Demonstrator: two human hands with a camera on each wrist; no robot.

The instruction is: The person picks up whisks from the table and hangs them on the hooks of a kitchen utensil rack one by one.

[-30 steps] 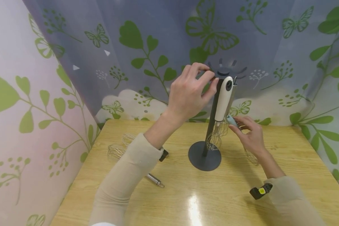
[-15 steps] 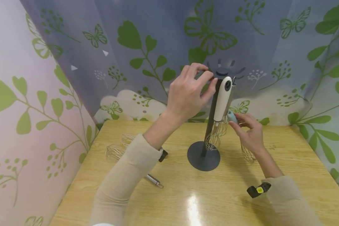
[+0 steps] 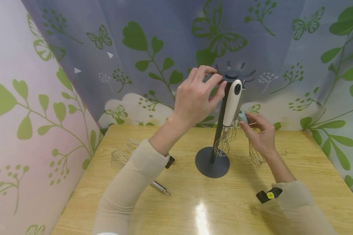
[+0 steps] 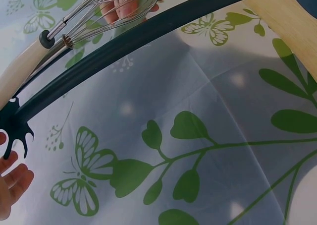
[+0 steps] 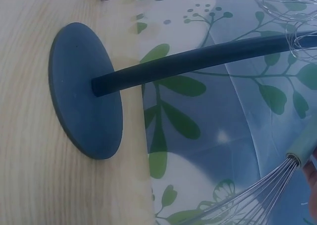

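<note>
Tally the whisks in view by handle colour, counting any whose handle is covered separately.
White-handled whisk: 1
Light-blue-handled whisk: 1
Silver-handled whisks, one hanging, one on the table: 2
Whisk with handle hidden by the left sleeve: 1
Total: 5

No word, brand or number could be read in any view. A small, bright yellow label sat on the black, box-shaped plastic-looking device beside the beige fabric cuff of the right sleeve; any marks on it were too small and blurred to make out.
</note>
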